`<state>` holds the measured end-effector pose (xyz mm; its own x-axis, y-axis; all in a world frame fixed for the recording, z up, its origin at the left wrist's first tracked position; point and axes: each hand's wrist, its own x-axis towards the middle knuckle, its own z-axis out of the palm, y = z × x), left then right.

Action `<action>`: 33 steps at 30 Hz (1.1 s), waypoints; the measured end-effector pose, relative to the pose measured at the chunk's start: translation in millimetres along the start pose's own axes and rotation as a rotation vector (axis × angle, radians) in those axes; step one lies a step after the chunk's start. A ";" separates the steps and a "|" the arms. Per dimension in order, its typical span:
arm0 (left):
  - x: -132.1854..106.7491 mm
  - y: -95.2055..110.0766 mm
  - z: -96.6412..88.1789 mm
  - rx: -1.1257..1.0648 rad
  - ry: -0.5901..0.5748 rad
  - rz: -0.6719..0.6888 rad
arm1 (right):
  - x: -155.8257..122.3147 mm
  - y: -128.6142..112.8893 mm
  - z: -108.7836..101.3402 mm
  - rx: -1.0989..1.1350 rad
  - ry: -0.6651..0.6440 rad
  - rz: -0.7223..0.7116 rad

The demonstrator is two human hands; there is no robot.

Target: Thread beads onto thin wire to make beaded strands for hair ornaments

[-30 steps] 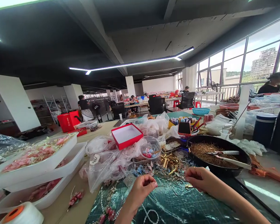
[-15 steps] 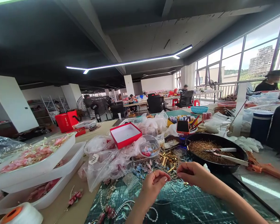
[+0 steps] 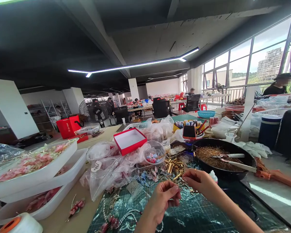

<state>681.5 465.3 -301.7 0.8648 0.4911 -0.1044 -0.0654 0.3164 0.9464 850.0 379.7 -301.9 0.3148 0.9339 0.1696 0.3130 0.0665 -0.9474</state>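
Observation:
My left hand and my right hand hang low over a dark green cutting mat, fingertips pinched. A very thin wire seems to run between them, though it is faint. Just beyond my right hand lie gold metal pieces and small blue and pink flowers. A pearl strand with pink blooms curves on the mat's near edge. A small white bottle stands by my right wrist, before a black pan of dry golden fibres.
A red box, a round clear bead container and plastic bags crowd the table. White trays of pink flowers are stacked on the left. A co-worker stands at the far right.
My left hand has moved right, towards my right hand, and my right hand has shifted slightly left. The view has also tilted a little.

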 end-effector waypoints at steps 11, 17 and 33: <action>8.1 -9.4 6.9 0.059 0.164 0.049 | -34.3 6.1 36.7 0.433 0.072 0.144; -0.1 -4.5 16.3 0.130 0.164 0.120 | -39.2 12.5 45.1 0.425 0.038 0.089; -3.2 -4.6 21.6 0.260 0.141 0.160 | -39.2 23.6 54.4 0.852 0.152 0.251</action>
<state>689.8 444.8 -299.1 0.7751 0.6313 0.0272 -0.0497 0.0180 0.9986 796.3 363.7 -345.6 0.4182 0.9036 -0.0929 -0.5325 0.1610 -0.8310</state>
